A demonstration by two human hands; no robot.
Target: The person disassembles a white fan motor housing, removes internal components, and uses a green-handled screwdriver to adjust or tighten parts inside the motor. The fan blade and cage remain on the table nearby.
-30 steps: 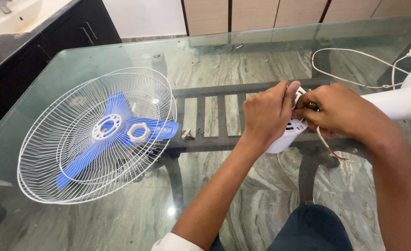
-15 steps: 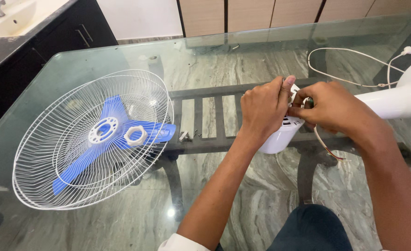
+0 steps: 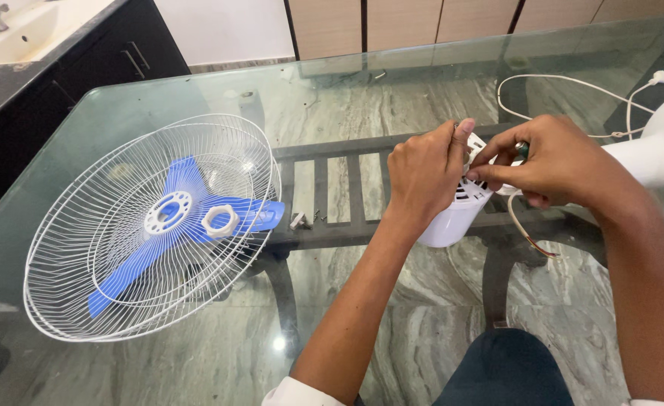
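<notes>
- White motor housing (image 3: pixel 452 214) sits on the glass table (image 3: pixel 196 361), right of centre, directly under both hands and partly hidden by them.
- Left hand (image 3: pixel 422 169) curled over the housing's upper left side, fingers clenched on its top edge, thumb raised toward the right hand.
- Right hand (image 3: pixel 557 162) comes in from the right; thumb and forefinger pinched together at the housing's top. What they pinch is too small to tell; a bit of dark green shows between the fingers.
- Housing: rounded, glossy white plastic, with dark vent slots visible just below the right thumb. The lower rounded end points toward the person.
- Thin wires (image 3: pixel 527 233), reddish and pale, trail out from under the right hand and hang down past the housing.
- White power cord (image 3: pixel 572 79) loops across the glass behind the hands, plug at the far right.
- White wire fan guard (image 3: pixel 151 225) lies well apart to the left, with a blue blade (image 3: pixel 189 218) and a white nut (image 3: pixel 219 220) on it.
- Small screws (image 3: pixel 302 220) lie on the glass between guard and housing.
</notes>
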